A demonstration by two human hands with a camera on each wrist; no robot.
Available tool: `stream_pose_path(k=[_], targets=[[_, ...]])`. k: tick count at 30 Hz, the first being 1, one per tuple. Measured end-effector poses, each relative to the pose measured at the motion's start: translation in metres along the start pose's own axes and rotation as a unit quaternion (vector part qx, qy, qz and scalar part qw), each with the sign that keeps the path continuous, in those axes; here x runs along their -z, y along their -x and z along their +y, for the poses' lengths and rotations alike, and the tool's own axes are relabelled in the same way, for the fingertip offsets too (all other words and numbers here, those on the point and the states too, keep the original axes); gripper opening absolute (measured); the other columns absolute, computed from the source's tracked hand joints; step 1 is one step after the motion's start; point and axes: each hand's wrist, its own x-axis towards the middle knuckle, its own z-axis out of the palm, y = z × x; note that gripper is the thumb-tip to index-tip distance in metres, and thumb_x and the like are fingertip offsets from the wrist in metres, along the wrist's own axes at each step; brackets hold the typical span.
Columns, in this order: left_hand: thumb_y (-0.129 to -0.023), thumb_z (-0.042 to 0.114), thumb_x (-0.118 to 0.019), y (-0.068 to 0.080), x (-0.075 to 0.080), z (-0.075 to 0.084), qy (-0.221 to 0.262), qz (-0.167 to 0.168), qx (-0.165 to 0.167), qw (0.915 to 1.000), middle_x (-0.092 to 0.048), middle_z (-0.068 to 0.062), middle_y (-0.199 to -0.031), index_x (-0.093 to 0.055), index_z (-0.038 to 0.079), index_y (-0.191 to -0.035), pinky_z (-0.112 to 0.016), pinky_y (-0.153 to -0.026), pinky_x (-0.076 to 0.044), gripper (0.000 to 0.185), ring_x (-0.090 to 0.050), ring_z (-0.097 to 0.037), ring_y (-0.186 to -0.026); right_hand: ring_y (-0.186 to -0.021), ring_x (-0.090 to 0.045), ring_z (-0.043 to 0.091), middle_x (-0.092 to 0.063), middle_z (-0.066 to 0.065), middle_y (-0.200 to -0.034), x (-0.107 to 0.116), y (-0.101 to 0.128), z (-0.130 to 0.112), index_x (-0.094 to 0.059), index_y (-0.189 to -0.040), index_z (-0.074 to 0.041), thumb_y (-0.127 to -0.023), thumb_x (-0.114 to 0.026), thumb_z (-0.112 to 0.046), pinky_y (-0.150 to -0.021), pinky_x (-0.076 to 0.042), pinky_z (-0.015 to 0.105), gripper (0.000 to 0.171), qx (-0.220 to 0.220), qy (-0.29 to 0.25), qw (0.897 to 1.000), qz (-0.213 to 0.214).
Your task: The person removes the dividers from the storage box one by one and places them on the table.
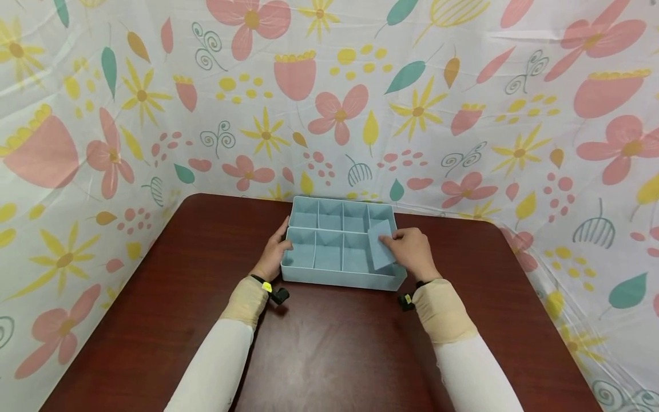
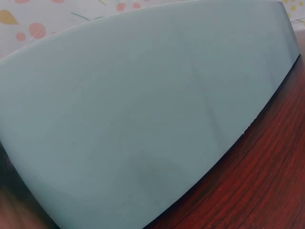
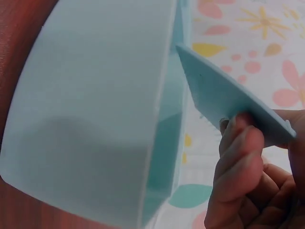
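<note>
A light blue divided storage box (image 1: 343, 278) sits on the table, with two rows of compartments. My left hand (image 1: 270, 252) holds its left side, thumb over the rim and fingers along the outer wall. In the left wrist view the box's smooth wall (image 2: 143, 105) fills most of the picture. Over the front right compartment, my right hand (image 1: 412, 252) pinches a thin, flat light blue divider (image 1: 379, 245) between thumb and fingers. The right wrist view shows this divider (image 3: 224, 90) tilted above the box's rim, with fingertips (image 3: 243, 138) against its face.
The dark reddish-brown table (image 1: 334, 349) extends around the box on both sides and in front. A floral-patterned white cloth (image 1: 329, 114) hangs behind and beside the table. Small black cameras (image 1: 280, 296) are strapped at both wrists.
</note>
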Motion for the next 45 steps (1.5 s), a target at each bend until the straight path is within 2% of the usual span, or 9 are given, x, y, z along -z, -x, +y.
stream_pose_path(k=[3,7,11,18,24,30,35,41,45], targets=[[-0.094,-0.003,-0.042,-0.001,-0.001,0.0,0.004,-0.001,-0.001,1.0,-0.008,0.006,-0.175,-0.017,0.029,-0.168,-0.05,-0.118,-0.019,0.085,0.0,-0.023,-0.162,-0.058,-0.069,0.032,-0.056,0.001,-0.054,0.006,0.0,0.003,-0.071,-0.072,-0.005,-0.097,-0.071,-0.04,-0.054,-0.058,0.038,0.042,-0.018,-0.03,0.999,-0.005],[-0.094,-0.002,-0.043,0.0,-0.001,0.001,0.008,-0.003,0.004,1.0,-0.007,0.007,-0.175,-0.018,0.034,-0.167,-0.05,-0.118,-0.019,0.085,0.001,-0.022,-0.162,-0.06,-0.067,0.022,-0.07,0.011,-0.074,0.015,-0.001,0.006,-0.076,-0.089,0.0,-0.099,-0.068,-0.041,-0.057,-0.06,0.038,0.042,-0.03,-0.064,0.997,-0.006],[-0.094,-0.002,-0.043,0.002,-0.001,0.006,0.016,-0.008,0.011,0.9998,-0.005,0.006,-0.175,-0.018,0.036,-0.166,-0.049,-0.117,-0.018,0.085,0.003,-0.022,-0.161,-0.063,-0.065,0.021,-0.069,0.016,-0.086,0.026,-0.004,0.009,-0.074,-0.103,0.003,-0.102,-0.062,-0.042,-0.057,-0.06,0.036,0.046,-0.042,-0.093,0.995,-0.01],[-0.092,-0.005,-0.045,0.009,0.001,0.024,0.026,-0.021,0.022,0.9992,-0.006,-0.001,-0.176,-0.018,0.024,-0.167,-0.048,-0.117,-0.02,0.086,0.001,-0.025,-0.162,-0.075,-0.063,0.022,-0.064,0.017,-0.097,0.041,-0.008,0.018,-0.068,-0.117,0.005,-0.107,-0.05,-0.044,-0.061,-0.059,0.034,0.054,-0.056,-0.115,0.992,-0.02],[-0.095,-0.006,-0.042,0.001,0.001,0.004,0.024,-0.01,0.011,0.9996,-0.006,0.006,-0.175,-0.016,0.027,-0.168,-0.048,-0.116,-0.019,0.084,0.002,-0.021,-0.161,-0.081,-0.061,0.024,-0.059,0.022,-0.109,0.048,-0.01,0.027,-0.062,-0.125,0.006,-0.11,-0.039,-0.046,-0.065,-0.059,0.035,0.058,-0.081,-0.122,0.989,-0.019],[-0.091,-0.002,-0.044,-0.002,0.0,-0.003,0.011,0.006,-0.001,0.9999,-0.011,0.007,-0.175,-0.021,0.03,-0.167,-0.048,-0.116,-0.019,0.085,-0.001,-0.022,-0.161,-0.082,-0.059,0.025,-0.056,0.026,-0.118,0.054,-0.011,0.04,-0.055,-0.137,0.006,-0.11,-0.035,-0.047,-0.063,-0.056,0.035,0.063,-0.098,-0.137,0.986,-0.017],[-0.088,-0.002,-0.046,-0.002,0.0,-0.002,0.015,0.018,-0.001,0.9997,-0.014,0.006,-0.175,-0.026,0.033,-0.165,-0.048,-0.118,-0.021,0.087,-0.002,-0.023,-0.162,-0.077,-0.058,0.019,-0.055,0.023,-0.117,0.055,-0.015,0.056,-0.048,-0.147,0.004,-0.11,-0.034,-0.048,-0.061,-0.055,0.032,0.065,-0.122,-0.162,0.979,-0.013],[-0.09,-0.004,-0.046,-0.004,0.001,-0.003,0.023,0.021,-0.001,0.9995,-0.016,0.007,-0.174,-0.024,0.026,-0.166,-0.047,-0.117,-0.021,0.085,-0.002,-0.021,-0.162,-0.069,-0.063,0.017,-0.056,0.014,-0.107,0.052,-0.022,0.074,-0.055,-0.139,0.003,-0.109,-0.041,-0.049,-0.066,-0.058,0.038,0.062,-0.138,-0.167,0.976,-0.009],[-0.089,-0.003,-0.046,-0.002,0.001,-0.003,0.019,0.026,-0.006,0.9995,-0.018,0.006,-0.174,-0.025,0.026,-0.166,-0.046,-0.116,-0.023,0.085,-0.004,-0.022,-0.162,-0.061,-0.065,0.011,-0.058,0.013,-0.102,0.044,-0.029,0.088,-0.057,-0.138,0.004,-0.106,-0.048,-0.048,-0.061,-0.057,0.034,0.062,-0.145,-0.184,0.972,0.0]])
